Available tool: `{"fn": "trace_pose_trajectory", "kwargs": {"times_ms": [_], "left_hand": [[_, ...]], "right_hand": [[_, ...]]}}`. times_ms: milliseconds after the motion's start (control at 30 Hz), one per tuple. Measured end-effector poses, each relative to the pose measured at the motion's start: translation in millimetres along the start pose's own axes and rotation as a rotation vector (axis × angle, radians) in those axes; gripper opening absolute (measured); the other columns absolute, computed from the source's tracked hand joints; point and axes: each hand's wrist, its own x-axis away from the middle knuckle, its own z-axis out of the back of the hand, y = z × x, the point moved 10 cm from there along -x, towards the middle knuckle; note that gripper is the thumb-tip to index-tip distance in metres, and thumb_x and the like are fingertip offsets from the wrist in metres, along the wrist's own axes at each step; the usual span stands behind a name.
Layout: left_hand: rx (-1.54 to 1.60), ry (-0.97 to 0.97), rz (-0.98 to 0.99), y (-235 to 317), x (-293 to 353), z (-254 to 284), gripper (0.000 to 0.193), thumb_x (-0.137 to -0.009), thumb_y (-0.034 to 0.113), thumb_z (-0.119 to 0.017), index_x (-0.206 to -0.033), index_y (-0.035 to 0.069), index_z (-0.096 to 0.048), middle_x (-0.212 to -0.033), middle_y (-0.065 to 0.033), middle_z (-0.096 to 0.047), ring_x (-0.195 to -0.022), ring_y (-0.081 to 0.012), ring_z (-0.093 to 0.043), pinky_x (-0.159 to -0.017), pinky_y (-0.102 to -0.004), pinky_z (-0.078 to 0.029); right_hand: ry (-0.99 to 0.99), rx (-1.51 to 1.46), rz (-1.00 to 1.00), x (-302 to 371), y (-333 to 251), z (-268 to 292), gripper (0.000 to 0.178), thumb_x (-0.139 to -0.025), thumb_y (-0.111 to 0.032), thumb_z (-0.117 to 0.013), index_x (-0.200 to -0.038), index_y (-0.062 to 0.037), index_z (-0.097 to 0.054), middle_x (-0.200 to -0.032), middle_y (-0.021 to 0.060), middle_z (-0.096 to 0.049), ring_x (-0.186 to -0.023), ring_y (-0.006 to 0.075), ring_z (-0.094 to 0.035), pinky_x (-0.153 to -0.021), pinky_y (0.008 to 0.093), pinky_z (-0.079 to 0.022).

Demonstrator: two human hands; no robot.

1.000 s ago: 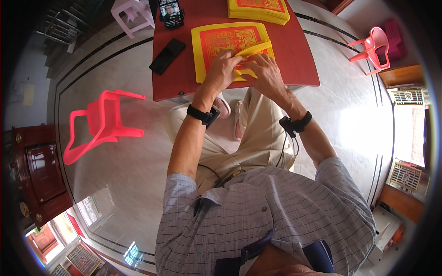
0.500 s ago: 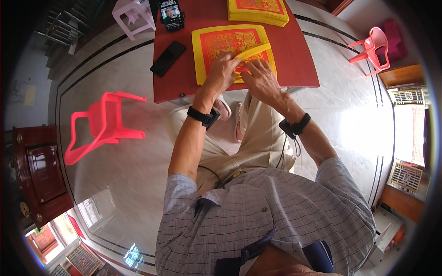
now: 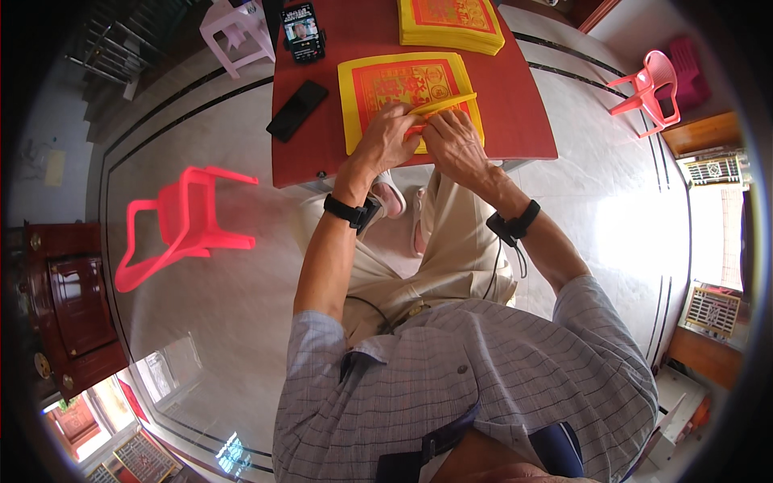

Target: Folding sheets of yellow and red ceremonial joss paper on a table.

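Observation:
A stack of yellow paper sheets with red print (image 3: 372,80) lies near the front edge of the red table (image 3: 515,121). Over its near right part, my left hand (image 3: 388,138) and my right hand (image 3: 456,143) are side by side, fingers bent and closed on a sheet of yellow paper (image 3: 444,104). That sheet is rolled or folded into a narrow strip, its far end pointing right past my right fingers. Some red shows between the two hands. My fingertips are partly hidden behind the backs of my hands.
A thicker stack of yellow printed paper (image 3: 451,28) sits at the table's far right. At the left are a black phone (image 3: 297,110) lying flat and a lit phone (image 3: 303,34) in a holder. Plastic chairs stand left (image 3: 189,217) and right (image 3: 654,90), a pale stool (image 3: 235,36) far left.
Both hands have drawn slightly closer together, and the yellow strip between them looks narrower and lies flatter. The table and its things sit a little lower in view.

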Motion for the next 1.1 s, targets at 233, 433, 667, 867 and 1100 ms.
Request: {"fn": "trace_pose_trajectory", "kwargs": {"times_ms": [233, 433, 667, 867, 1100], "left_hand": [[-0.003, 0.002, -0.004, 3.8, -1.9, -3.2, 0.029, -0.088, 0.008, -0.069, -0.115, 0.002, -0.076, -0.12, -0.0164, -0.073, -0.115, -0.0383, -0.065, -0.104, -0.0453, -0.052], [-0.014, 0.05, 0.007, 0.3, 3.0, -2.5, 0.021, -0.089, 0.001, -0.064, -0.107, 0.003, -0.074, -0.106, -0.0183, -0.07, -0.105, -0.0413, -0.064, -0.095, -0.0506, -0.053], [-0.111, 0.069, -0.092, 17.4, 5.8, -0.7, 0.051, -0.089, -0.008, -0.063, -0.136, 0.013, -0.061, -0.126, -0.0139, -0.063, -0.111, -0.0386, -0.063, -0.098, -0.0492, -0.052], [-0.303, -0.094, -0.093, 30.7, 5.3, -16.9, 0.08, -0.085, -0.008, -0.065, -0.154, 0.03, -0.056, -0.138, -0.0144, -0.057, -0.114, -0.0353, -0.061, -0.098, -0.0469, -0.052], [-0.317, -0.066, -0.139, 22.6, 12.2, -24.2, 0.048, -0.087, -0.001, -0.069, -0.13, 0.02, -0.067, -0.136, -0.0153, -0.058, -0.115, -0.0369, -0.06, -0.098, -0.049, -0.051]], "right_hand": [[-0.046, 0.008, -0.067, -0.5, 5.7, 1.7, 0.018, -0.082, -0.008, -0.069, -0.1, -0.0034, -0.068, -0.101, 0.0101, -0.063, -0.104, 0.029, -0.063, -0.094, 0.0434, -0.048], [0.036, -0.056, -0.185, 10.0, 26.1, 20.7, 0.028, -0.085, -0.014, -0.077, -0.111, -0.006, -0.072, -0.105, 0.0093, -0.066, -0.105, 0.0303, -0.063, -0.093, 0.0452, -0.047], [-0.04, 0.009, -0.361, 32.4, 80.3, 28.2, 0.014, -0.091, -0.012, -0.073, -0.104, -0.0079, -0.078, -0.104, 0.008, -0.069, -0.103, 0.0305, -0.063, -0.092, 0.045, -0.049], [0.027, 0.017, -0.39, 27.7, 92.1, 34.8, 0.012, -0.091, -0.011, -0.076, -0.103, -0.0085, -0.077, -0.102, 0.0088, -0.068, -0.099, 0.0302, -0.064, -0.088, 0.0438, -0.051], [0.068, 0.025, -0.41, 17.9, 81.1, 47.8, 0.012, -0.09, -0.011, -0.078, -0.102, -0.0088, -0.077, -0.101, 0.0076, -0.07, -0.096, 0.0295, -0.068, -0.087, 0.0419, -0.054]]}}
